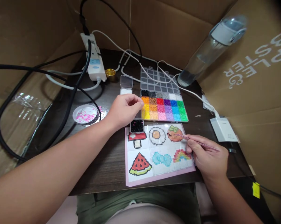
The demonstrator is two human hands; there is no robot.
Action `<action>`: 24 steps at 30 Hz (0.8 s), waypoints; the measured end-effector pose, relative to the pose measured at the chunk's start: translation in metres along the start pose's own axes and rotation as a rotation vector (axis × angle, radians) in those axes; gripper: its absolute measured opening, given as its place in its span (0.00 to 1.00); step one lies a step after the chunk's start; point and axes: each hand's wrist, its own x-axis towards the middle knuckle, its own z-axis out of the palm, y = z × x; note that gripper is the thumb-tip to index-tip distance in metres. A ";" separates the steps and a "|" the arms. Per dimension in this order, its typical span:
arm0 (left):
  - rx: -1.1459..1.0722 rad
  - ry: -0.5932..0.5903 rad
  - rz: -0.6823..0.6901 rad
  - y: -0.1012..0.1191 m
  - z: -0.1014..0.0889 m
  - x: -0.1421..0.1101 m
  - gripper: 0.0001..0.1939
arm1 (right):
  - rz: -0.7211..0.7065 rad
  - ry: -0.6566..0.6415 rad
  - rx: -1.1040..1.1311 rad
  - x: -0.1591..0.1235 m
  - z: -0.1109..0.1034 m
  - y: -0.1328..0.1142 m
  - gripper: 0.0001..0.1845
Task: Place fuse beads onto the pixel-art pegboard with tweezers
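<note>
My right hand (211,157) grips pink tweezers (201,143), whose tip rests at the orange persimmon-like picture (174,135) on the pattern sheet (140,180). Over part of that sheet lies a clear pegboard (159,147). Above the left edge of the bead box (165,107), my left hand (126,109) has its thumb and forefinger pinched together; whatever is between them is too small to tell. Just below this hand stands a small open case of black beads (137,126). The box holds many colours in compartments, its clear lid (159,79) folded back.
To the left, a white dish (85,114) holds pink and white beads. A power strip (94,59) and black cables lie behind it, near a small gold cup (110,74). A water bottle (203,53) and white charger (223,129) stand right, inside cardboard walls.
</note>
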 end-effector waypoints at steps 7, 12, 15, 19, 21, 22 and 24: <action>-0.009 0.020 0.022 0.002 0.003 0.000 0.04 | 0.006 0.044 0.036 -0.001 0.000 0.000 0.06; -0.020 0.018 0.028 0.004 0.003 -0.001 0.05 | -0.017 0.051 0.014 -0.001 0.002 -0.002 0.07; -0.022 0.019 0.027 0.004 0.003 -0.001 0.05 | 0.000 0.049 0.019 0.000 0.002 -0.004 0.07; -0.025 0.018 0.008 0.004 0.003 -0.001 0.05 | 0.020 0.040 0.015 0.000 0.001 -0.004 0.06; -0.029 0.020 0.001 0.004 0.003 0.000 0.05 | 0.027 0.032 0.023 0.000 0.001 -0.004 0.05; -0.031 0.018 -0.001 0.003 0.003 0.000 0.05 | 0.030 0.029 0.031 0.000 0.001 -0.005 0.05; -0.033 0.014 -0.003 0.003 0.003 0.000 0.05 | 0.031 0.022 0.046 0.000 0.002 -0.005 0.05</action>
